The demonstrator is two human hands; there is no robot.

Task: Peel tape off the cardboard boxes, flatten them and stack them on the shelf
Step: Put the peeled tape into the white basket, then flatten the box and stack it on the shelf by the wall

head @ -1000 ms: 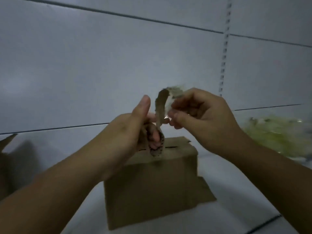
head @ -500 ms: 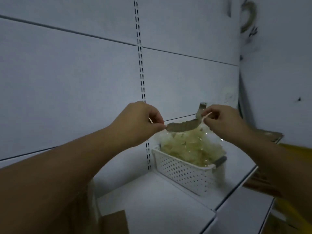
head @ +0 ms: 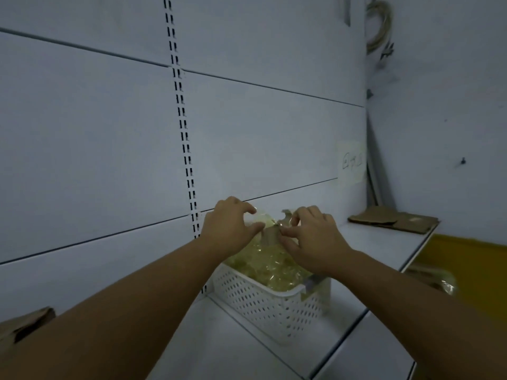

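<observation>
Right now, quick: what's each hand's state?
Left hand: open, fingers arched over the basket, holding nothing.
Right hand: pinching the peeled tape strip.

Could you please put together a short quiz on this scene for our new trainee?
1. True or false: the white basket is empty.
2. Where does the flattened cardboard lie? A: in the basket. B: on the shelf, by the corner. C: on the floor.
3. Fill in: over the basket, the fingers of the right hand pinch a ____.
Key: 1 false, it holds crumpled tape; 2 B; 3 tape strip.
</observation>
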